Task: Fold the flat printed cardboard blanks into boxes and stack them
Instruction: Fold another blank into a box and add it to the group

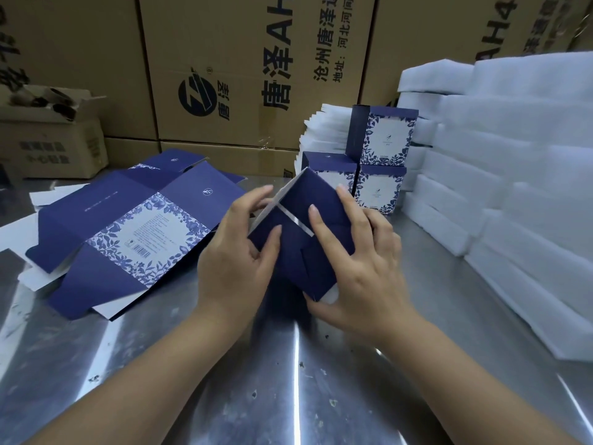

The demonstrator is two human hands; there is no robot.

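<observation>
A half-folded navy box [300, 252] is tilted above the steel table, its folded flaps facing me. My left hand [236, 255] holds its left side, thumb pressing a flap. My right hand [356, 264] grips the right side, fingers spread over the flaps and thumb under the lower corner. A pile of flat blue-and-white printed blanks [128, 232] lies to the left. Three finished boxes [380, 162] are stacked behind, one on top of two.
Stacks of white foam pads [513, 175] fill the right side of the steel table [288, 380]. Large brown cartons [240, 69] form a wall at the back. A small open carton [54, 136] sits at the far left.
</observation>
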